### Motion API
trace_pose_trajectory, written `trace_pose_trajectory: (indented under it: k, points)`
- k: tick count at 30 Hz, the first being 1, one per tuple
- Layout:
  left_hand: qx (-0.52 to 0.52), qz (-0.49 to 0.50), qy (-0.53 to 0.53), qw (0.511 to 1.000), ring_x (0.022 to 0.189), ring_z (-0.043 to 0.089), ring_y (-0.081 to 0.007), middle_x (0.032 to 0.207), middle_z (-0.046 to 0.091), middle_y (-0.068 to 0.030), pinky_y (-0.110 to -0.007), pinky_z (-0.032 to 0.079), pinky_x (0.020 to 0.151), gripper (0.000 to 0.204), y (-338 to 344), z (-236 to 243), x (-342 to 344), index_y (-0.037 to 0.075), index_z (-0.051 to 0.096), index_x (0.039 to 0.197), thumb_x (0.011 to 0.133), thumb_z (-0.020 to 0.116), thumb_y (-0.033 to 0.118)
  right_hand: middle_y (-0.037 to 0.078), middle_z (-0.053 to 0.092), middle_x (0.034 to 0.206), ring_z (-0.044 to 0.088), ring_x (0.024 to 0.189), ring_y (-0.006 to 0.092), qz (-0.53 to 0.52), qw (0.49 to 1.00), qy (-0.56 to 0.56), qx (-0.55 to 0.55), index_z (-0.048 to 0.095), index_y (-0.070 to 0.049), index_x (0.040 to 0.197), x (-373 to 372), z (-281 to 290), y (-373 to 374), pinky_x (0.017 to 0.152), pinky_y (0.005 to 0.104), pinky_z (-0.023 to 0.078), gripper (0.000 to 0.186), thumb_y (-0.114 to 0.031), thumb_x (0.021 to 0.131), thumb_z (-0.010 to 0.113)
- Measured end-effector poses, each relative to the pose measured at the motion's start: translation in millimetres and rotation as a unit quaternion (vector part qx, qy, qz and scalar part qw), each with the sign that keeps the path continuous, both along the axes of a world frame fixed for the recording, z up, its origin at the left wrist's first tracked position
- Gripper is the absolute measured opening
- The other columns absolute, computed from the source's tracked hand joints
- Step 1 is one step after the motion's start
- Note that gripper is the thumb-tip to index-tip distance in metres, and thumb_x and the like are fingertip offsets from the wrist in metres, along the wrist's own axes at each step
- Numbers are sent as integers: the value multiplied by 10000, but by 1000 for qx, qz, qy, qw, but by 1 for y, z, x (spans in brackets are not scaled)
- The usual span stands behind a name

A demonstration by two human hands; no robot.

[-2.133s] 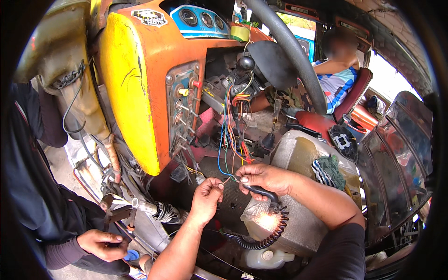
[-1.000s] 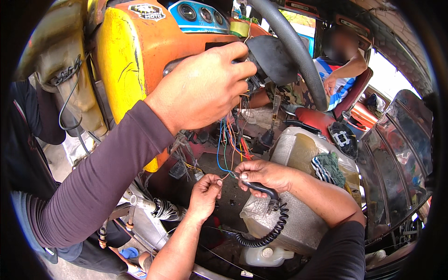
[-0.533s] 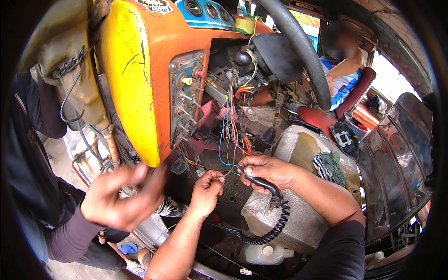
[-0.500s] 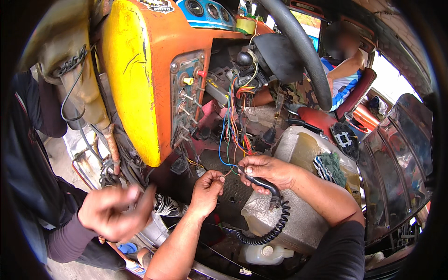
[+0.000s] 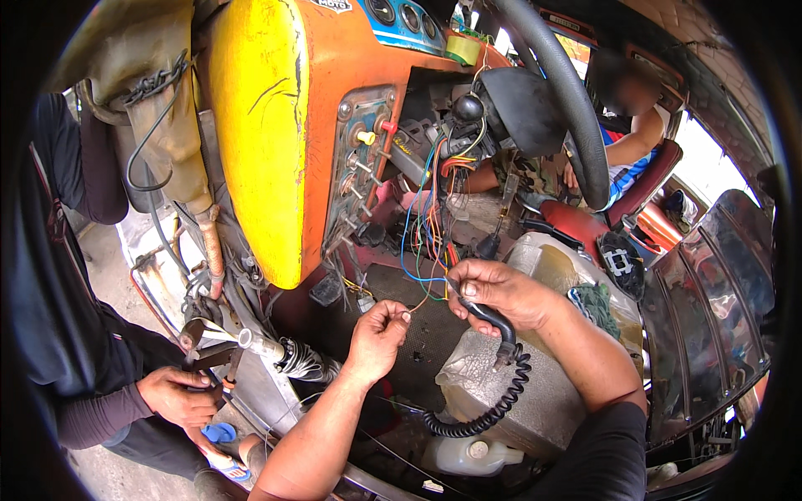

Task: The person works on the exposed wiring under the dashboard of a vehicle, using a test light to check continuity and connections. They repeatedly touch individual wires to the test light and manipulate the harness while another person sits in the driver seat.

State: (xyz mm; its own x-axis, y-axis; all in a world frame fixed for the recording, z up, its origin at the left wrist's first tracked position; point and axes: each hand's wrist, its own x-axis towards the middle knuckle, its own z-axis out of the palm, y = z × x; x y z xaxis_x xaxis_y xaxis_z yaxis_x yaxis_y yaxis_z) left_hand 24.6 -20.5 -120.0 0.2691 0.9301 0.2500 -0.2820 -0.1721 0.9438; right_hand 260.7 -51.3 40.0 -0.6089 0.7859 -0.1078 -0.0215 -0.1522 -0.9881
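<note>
My left hand (image 5: 380,334) pinches a thin reddish-brown wire (image 5: 422,302) between thumb and forefinger. Just to its right, my right hand (image 5: 493,294) grips a black curved handpiece (image 5: 489,321), close to where blue and green wires meet at the fingertips; whether it holds those wires too, I cannot tell. A black coiled cord (image 5: 501,405) hangs from the handpiece in a loop over a padded silvery box (image 5: 543,388). The coloured wire bundle (image 5: 430,209) dangles from beneath the steering column, beside an orange dashboard (image 5: 351,50) with a switch panel (image 5: 359,167).
Another person (image 5: 75,334) stands at left, hand (image 5: 180,392) low by a metal bracket. A seated person (image 5: 631,154) is beyond the steering wheel (image 5: 585,142). A plastic jug (image 5: 493,457) lies below, a dark ribbed panel (image 5: 702,317) at right, a yellow side panel (image 5: 255,150) at left.
The standing person's hand reached across the dashboard, then dropped back to the lower left. The view has shifted slightly. My hands still hold the wire and handpiece in much the same place.
</note>
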Motion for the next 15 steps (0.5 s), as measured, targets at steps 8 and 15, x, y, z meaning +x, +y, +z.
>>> trace_pose_trajectory:
  k: [8,15]
  points:
    - [2,1,-8,1000,656,500,-71,749,555,28,-246,429,630,91,1,-1,0,57,609,991,1061,606,115,77,642,950,620,593,116,-1,1000,-30,5,515,-97,1301,6,1,5,480,246,507,354,-334,1068,637]
    - [2,-7,-26,1000,662,503,-74,755,557,26,-250,431,638,82,1,-2,-1,57,600,1010,1061,609,121,76,674,913,631,597,109,-2,997,-83,2,518,-82,1292,6,4,4,495,243,516,411,-384,1052,658]
